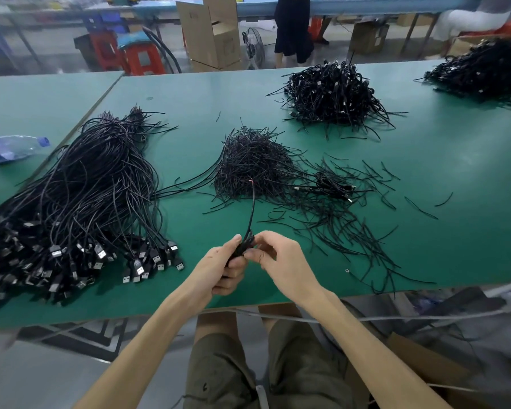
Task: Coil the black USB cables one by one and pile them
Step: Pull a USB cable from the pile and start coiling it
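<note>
Knees in olive shorts [233, 367] sit lowest in the head view, under the green table [189, 93] edge. Above them I see left hand [227, 267] curled round a small black cable coil [242, 246], right hand [281, 261] pinching its top with thumb and fingertips; the tail sticks up, bare wire at the tip. Uncoiled USB cables [86, 184] lie left, plugs toward me. Short tie pile [254, 166] sits mid-table, coiled pile [334, 93] beyond. Plastic bottle [9, 149] lies far left.
</note>
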`<state>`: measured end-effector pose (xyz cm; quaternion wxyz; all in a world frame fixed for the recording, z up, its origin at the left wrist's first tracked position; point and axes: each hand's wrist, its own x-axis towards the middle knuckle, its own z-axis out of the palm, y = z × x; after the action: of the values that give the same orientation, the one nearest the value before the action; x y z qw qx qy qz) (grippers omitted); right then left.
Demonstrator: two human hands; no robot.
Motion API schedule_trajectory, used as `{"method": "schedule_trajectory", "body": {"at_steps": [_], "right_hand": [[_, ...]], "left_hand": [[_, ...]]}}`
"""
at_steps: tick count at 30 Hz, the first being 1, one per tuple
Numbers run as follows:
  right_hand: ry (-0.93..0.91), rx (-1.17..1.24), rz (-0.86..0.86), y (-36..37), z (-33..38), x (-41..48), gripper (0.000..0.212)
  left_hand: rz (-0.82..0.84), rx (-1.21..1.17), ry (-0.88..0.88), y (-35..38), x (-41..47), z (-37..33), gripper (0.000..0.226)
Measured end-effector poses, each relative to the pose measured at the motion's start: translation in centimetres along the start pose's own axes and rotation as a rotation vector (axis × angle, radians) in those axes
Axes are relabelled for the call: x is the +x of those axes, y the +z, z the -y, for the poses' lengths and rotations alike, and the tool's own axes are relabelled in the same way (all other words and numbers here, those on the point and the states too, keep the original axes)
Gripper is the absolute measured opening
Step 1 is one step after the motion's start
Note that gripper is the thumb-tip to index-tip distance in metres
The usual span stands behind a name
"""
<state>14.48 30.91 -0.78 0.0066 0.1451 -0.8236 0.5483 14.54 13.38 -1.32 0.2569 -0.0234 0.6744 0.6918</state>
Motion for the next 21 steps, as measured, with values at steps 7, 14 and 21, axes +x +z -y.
{"method": "schedule_trajectory", "body": {"at_steps": [7,14,21], "right_hand": [[-0.197,-0.246,-0.096,0.9,0.0,-1.1,0.01],[-0.198,-0.325,-0.019,1.0,-0.2,-1.6,0.016],[-0.089,-0.23,-0.019,1.4,-0.1,-1.5,0.024]], "left_hand": [[-0.165,-0.044,-0.013,1.2,-0.2,0.4,0.053],[-0.265,-0.025,-0.011,1.8,-0.1,0.6,0.056],[-0.321,0.089,0.067,2.1,-0.4,0.3,0.052]]}}
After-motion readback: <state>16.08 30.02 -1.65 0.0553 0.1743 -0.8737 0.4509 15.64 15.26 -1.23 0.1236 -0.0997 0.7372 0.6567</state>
